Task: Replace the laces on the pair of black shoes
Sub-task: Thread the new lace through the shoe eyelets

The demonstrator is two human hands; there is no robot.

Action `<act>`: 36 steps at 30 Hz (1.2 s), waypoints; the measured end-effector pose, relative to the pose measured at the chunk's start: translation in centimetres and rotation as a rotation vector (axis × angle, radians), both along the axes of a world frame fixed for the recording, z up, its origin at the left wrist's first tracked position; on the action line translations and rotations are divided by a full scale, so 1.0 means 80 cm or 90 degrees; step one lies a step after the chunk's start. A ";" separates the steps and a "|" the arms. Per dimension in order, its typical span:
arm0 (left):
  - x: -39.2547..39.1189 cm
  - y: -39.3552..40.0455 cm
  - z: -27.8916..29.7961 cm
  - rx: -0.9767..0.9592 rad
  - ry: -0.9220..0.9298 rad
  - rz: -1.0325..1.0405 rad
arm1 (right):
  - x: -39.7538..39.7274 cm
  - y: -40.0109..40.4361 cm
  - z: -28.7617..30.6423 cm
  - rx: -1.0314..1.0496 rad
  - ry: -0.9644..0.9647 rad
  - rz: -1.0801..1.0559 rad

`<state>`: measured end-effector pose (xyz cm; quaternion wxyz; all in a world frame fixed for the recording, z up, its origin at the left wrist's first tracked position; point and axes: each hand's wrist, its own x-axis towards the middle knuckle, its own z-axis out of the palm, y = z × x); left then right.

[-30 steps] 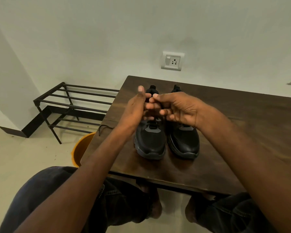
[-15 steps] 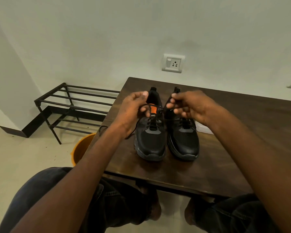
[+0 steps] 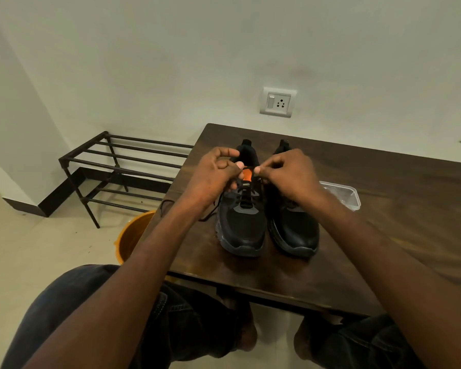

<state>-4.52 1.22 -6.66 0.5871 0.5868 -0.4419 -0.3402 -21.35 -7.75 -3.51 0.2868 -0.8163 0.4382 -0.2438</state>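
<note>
My hands [image 3: 246, 173] dropped from mid-air onto the left shoe [image 3: 241, 219] near the tabletop's [image 3: 383, 235] left edge, each pinching a lace [image 3: 246, 194] end. Lacing nearly done, knot next.

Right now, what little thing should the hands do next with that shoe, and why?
Probably pull the lace ends snug. The left hand and right hand each pinch the lace above the left shoe, and a slack end trails onto the table.
</note>
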 end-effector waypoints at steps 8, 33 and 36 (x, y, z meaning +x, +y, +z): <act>0.004 -0.003 -0.004 0.008 -0.010 0.055 | -0.001 0.000 -0.006 -0.201 0.155 0.057; 0.013 -0.019 -0.022 0.048 -0.148 -0.006 | 0.009 -0.007 -0.018 0.070 -0.098 -0.043; 0.015 -0.025 -0.022 0.024 -0.203 -0.003 | 0.014 -0.007 -0.017 -0.031 -0.012 0.055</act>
